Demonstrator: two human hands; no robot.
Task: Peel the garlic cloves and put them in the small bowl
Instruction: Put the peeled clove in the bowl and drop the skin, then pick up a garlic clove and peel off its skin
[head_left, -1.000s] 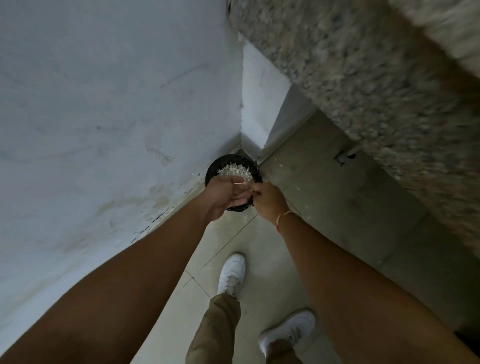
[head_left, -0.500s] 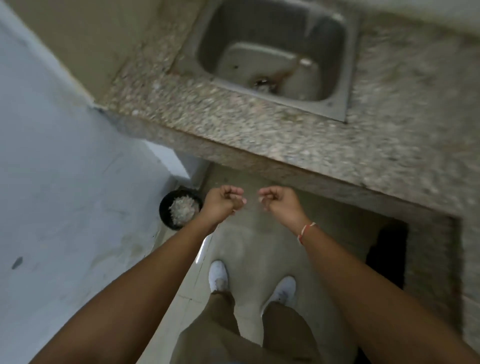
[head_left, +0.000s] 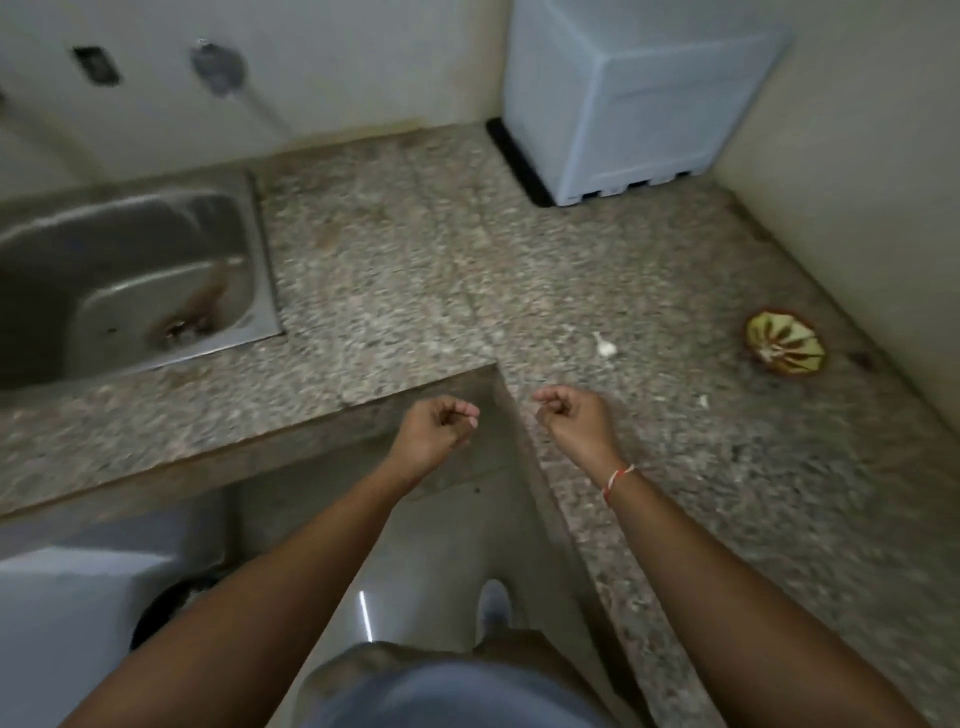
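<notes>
My left hand (head_left: 434, 428) and my right hand (head_left: 574, 423) hover side by side at the inner corner of the speckled stone counter (head_left: 395, 270). Both have their fingers curled in, and nothing shows inside them. One white garlic clove (head_left: 605, 347) lies on the counter just beyond my right hand. Farther right, near the wall, sits the small yellow-green ribbed bowl (head_left: 784, 344); its contents are too blurred to tell. A tiny white scrap (head_left: 702, 400) lies between the clove and the bowl.
A steel sink (head_left: 130, 270) is set into the counter at the left. A pale blue-white box-shaped appliance (head_left: 634, 98) stands in the back right corner. A black bin (head_left: 169, 605) on the floor peeks out behind my left forearm.
Both hands were together over the black bin with its white peels. They have come apart and risen to counter height as my view swung up and right from the floor to the counter.
</notes>
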